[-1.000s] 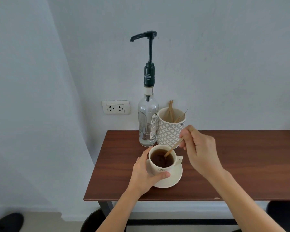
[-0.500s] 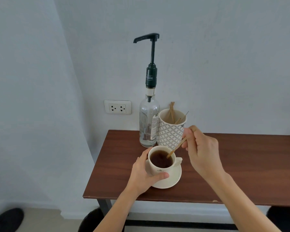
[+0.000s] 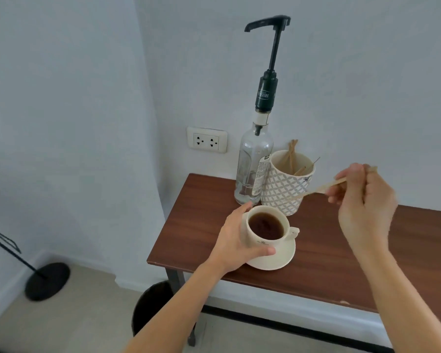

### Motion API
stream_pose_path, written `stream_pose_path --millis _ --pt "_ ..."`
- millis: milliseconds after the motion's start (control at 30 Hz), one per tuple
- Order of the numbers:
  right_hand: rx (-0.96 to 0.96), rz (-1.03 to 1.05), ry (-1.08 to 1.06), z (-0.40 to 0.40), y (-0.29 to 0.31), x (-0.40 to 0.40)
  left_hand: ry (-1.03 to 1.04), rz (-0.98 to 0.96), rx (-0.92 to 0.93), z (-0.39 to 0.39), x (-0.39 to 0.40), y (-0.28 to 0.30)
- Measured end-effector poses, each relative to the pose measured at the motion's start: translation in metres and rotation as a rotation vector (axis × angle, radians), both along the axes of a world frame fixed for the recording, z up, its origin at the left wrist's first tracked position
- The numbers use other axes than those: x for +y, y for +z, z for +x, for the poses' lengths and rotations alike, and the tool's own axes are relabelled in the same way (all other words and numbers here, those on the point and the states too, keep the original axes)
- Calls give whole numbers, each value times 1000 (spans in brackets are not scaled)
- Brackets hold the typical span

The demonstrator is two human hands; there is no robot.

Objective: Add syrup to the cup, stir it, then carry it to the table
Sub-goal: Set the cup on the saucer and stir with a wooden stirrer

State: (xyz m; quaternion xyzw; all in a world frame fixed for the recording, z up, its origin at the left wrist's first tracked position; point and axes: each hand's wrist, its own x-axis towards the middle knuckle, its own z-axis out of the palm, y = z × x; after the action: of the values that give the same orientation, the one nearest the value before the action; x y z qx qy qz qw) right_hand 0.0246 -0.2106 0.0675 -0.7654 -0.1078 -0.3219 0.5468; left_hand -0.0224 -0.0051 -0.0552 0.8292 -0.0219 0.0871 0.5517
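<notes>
A cream cup (image 3: 259,242) of dark drink stands on a cream saucer (image 3: 281,259) near the left end of a brown wooden table (image 3: 329,253). My left hand (image 3: 236,242) is wrapped around the cup's left side. My right hand (image 3: 364,202) is raised to the right of the cup and pinches a thin wooden stir stick (image 3: 323,187), held clear of the drink and pointing left. Behind the cup stands a clear glass syrup bottle (image 3: 252,169) with a tall black pump (image 3: 267,21).
A patterned mug (image 3: 283,189) holding several wooden sticks stands beside the bottle, just behind the cup. A wall socket (image 3: 206,140) is left of the bottle. A black round stand base (image 3: 46,281) sits on the floor at left, a dark bin (image 3: 153,307) under the table.
My right hand has lifted the stir stick out of the cup and moved it up and to the right. The camera has come closer and turned left. My left hand stays on the cup.
</notes>
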Motion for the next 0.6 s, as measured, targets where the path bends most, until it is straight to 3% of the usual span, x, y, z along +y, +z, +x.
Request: stream_pose_path --millis 133,233,333,467,600 --pt "188 647 151 -2 18 -25 149 15 -175 -10 -5 13" --pt "292 815 271 -14 15 5 384 -19 -283 -22 56 18" --pt "360 825 305 -33 9 63 578 -11 -248 -30 146 1" --pt "448 738 326 -67 -24 165 664 -14 -13 -33 267 -36" --pt "530 464 258 -85 -67 266 671 26 157 -15 352 -51"
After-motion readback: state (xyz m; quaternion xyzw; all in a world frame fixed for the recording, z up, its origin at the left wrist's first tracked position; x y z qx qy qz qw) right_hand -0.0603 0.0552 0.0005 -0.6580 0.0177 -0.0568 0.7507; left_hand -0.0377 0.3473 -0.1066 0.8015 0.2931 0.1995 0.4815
